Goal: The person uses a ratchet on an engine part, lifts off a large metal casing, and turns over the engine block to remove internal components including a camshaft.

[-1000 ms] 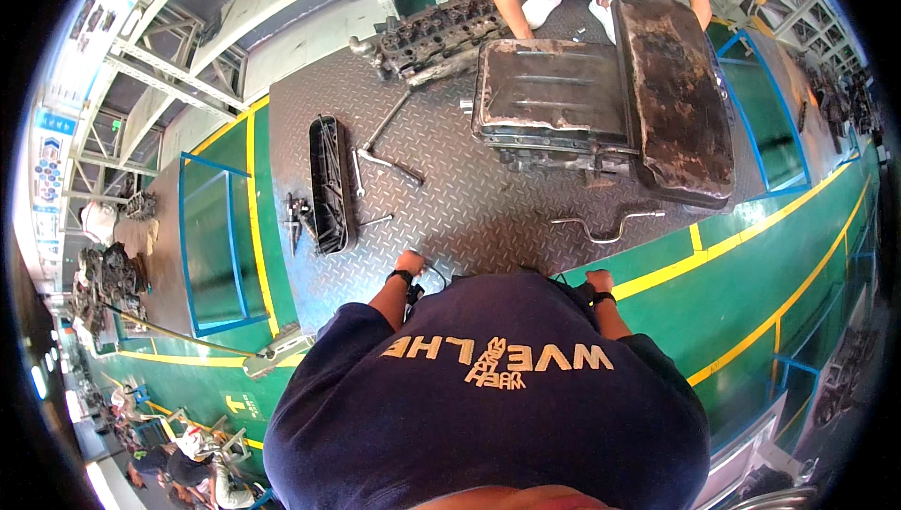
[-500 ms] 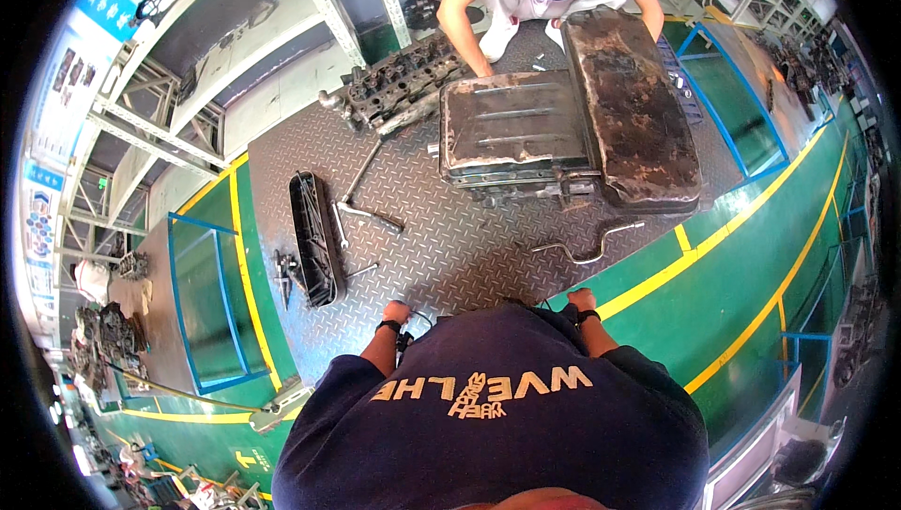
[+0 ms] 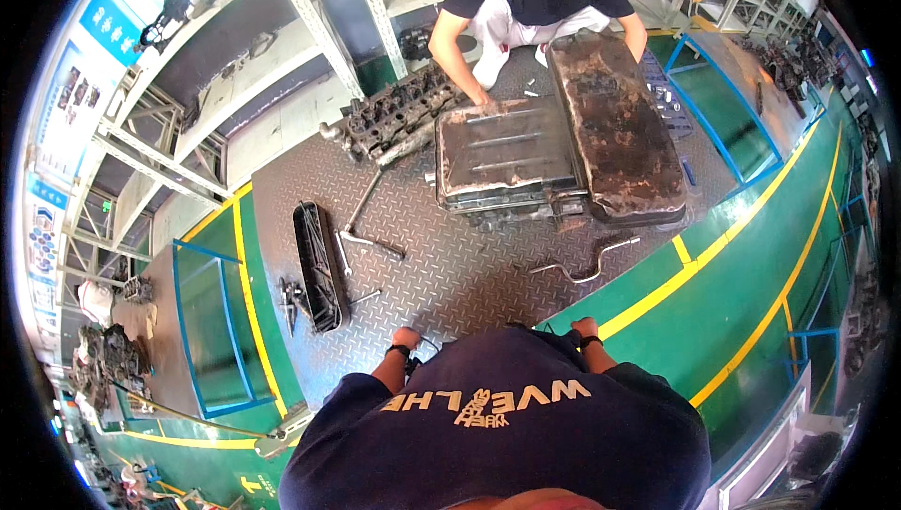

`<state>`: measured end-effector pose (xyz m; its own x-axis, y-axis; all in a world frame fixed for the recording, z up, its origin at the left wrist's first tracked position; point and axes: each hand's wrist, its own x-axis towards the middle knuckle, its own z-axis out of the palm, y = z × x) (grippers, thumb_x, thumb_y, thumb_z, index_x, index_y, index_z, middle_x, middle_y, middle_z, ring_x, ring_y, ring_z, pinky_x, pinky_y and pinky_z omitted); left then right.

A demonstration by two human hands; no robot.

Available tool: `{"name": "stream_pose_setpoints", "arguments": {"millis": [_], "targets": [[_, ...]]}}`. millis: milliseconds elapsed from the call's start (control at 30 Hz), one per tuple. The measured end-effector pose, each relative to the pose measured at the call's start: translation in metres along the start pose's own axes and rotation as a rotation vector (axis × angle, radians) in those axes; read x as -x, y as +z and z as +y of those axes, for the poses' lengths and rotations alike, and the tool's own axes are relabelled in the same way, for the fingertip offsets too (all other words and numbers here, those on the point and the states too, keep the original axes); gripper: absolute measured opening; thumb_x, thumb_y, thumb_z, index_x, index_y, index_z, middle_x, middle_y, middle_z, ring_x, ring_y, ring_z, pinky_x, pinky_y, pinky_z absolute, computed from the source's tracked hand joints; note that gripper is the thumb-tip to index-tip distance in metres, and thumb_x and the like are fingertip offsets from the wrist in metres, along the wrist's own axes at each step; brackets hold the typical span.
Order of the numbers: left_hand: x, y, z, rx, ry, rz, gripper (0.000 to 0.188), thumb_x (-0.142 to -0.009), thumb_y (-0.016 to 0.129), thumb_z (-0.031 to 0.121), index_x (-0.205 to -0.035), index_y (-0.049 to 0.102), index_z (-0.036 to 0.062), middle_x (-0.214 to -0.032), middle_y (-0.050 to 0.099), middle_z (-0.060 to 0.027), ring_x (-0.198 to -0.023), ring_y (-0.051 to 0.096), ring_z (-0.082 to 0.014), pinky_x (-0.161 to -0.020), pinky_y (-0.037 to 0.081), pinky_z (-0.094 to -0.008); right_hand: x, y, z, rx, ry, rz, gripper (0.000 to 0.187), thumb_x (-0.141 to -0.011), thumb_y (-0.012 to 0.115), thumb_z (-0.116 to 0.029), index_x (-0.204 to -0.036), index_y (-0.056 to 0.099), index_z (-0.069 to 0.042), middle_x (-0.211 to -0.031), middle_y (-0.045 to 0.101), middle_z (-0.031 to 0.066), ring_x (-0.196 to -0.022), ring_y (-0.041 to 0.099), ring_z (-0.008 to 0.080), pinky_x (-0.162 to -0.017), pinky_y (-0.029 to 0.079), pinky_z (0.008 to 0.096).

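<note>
Grey diamond-plate metal platform [image 3: 450,275] has shifted lower in view since the earlier frame.
Each grip, left hand [image 3: 405,335] and right hand [image 3: 585,326], looks curled; whether either holds anything, I cannot tell. Nearer the right hand, the bent silver metal bar [image 3: 584,280] lies ahead, roughly lengthwise along the platform's near-right edge; the long black trough-shaped cover [image 3: 320,268] lies along its left edge.
</note>
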<state>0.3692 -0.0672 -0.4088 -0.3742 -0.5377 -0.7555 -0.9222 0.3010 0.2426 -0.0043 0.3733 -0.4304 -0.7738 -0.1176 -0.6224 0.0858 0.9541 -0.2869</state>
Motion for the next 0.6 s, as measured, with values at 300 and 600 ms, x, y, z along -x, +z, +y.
{"name": "stream_pose_setpoints", "arguments": {"millis": [300, 600], "targets": [[0.006, 0.010, 0.013, 0.093, -0.003, 0.066, 0.040, -0.081, 0.056, 0.034, -0.101, 0.073, 0.0031, -0.107, 0.069, -0.0240, -0.105, 0.065, -0.0410, -0.092, 0.051, -0.0465, 0.009, -0.015, -0.011, 0.025, -0.021, 0.200, 0.035, -0.072, 0.065, -0.026, -0.086, 0.070, 0.005, -0.095, 0.069, 0.0282, -0.096, 0.067, 0.0442, -0.084, 0.054, 0.0490], [0.042, 0.032, 0.012, 0.197, -0.085, 0.184, 0.046, -0.081, 0.057, 0.036, -0.105, 0.072, 0.0006, -0.109, 0.067, -0.0285, -0.110, 0.063, -0.0428, -0.096, 0.049, -0.0469, 0.022, -0.039, -0.017, 0.147, -0.039, 0.106, 0.040, -0.079, 0.061, -0.028, -0.102, 0.069, 0.004, -0.108, 0.067, 0.0293, -0.102, 0.065, 0.0447, -0.089, 0.053, 0.0483]]}}
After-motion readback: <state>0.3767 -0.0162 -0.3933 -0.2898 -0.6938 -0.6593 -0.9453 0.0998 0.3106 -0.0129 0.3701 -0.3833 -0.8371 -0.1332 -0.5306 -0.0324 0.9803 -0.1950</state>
